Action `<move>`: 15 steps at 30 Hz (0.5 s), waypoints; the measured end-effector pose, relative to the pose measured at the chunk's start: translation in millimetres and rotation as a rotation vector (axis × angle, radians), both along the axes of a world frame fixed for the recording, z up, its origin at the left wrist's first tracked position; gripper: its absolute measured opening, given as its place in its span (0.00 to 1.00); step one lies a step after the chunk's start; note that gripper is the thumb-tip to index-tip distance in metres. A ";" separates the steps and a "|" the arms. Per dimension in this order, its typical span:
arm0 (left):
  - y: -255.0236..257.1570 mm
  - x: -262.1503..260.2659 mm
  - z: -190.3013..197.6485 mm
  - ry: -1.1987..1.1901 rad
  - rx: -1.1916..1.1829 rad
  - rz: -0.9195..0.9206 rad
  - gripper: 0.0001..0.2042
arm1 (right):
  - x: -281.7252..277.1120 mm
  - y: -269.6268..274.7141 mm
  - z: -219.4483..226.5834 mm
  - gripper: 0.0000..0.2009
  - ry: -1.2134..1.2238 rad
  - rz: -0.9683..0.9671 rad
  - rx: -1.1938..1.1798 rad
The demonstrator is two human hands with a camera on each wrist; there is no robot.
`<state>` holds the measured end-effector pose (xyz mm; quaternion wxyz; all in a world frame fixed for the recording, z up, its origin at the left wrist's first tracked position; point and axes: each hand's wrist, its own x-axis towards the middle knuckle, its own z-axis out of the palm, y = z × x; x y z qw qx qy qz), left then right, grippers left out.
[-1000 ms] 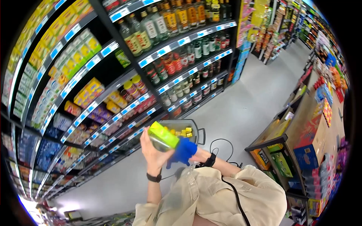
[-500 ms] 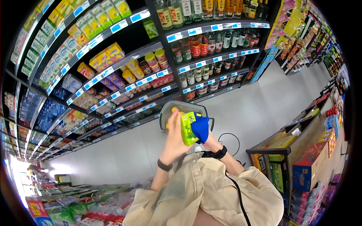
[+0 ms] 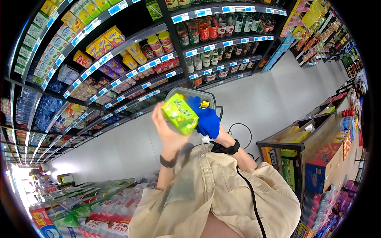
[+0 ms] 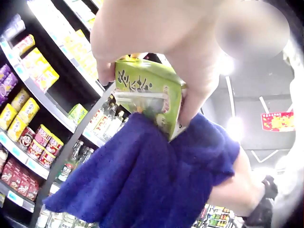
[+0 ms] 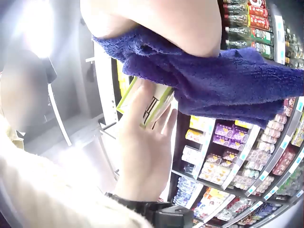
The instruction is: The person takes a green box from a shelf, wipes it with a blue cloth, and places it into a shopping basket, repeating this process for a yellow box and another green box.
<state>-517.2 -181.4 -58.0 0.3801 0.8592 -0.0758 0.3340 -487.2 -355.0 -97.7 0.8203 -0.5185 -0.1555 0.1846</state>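
A green drink carton [image 3: 180, 115] with dark lettering is gripped by my left hand [image 3: 170, 133], thumb and fingers on opposite sides of it in the left wrist view. A blue cloth [image 3: 208, 121] lies bunched against the carton's side. It is held in my right hand [image 5: 161, 21], whose fingertips are hidden by the fabric. In the left wrist view the cloth [image 4: 147, 175] hangs in folds over the carton's lower part.
Below the hands a grey basket [image 3: 209, 95] with some yellow items stands on the floor. Shelves of cartons, cans and bottles [image 3: 204, 31] run along the left and ahead. At right are a wooden display stand [image 3: 295, 139] and a thin black cable [image 3: 249, 129].
The carton has tilted and shifted up and left in the head view since half a second ago. Blue cloth remains against its right side and now spreads wider.
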 end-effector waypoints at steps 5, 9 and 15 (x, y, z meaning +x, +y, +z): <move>14.5 -3.8 -2.1 0.083 -0.117 0.078 0.60 | -7.7 3.2 30.3 0.25 -0.006 0.104 -0.101; 14.0 -11.1 -6.3 0.196 -0.284 -0.034 0.60 | -7.1 8.6 45.4 0.25 -0.103 0.051 -0.302; 3.2 -30.3 -14.9 0.245 -0.116 -0.140 0.60 | -0.3 11.7 9.2 0.21 -0.176 -0.022 -0.333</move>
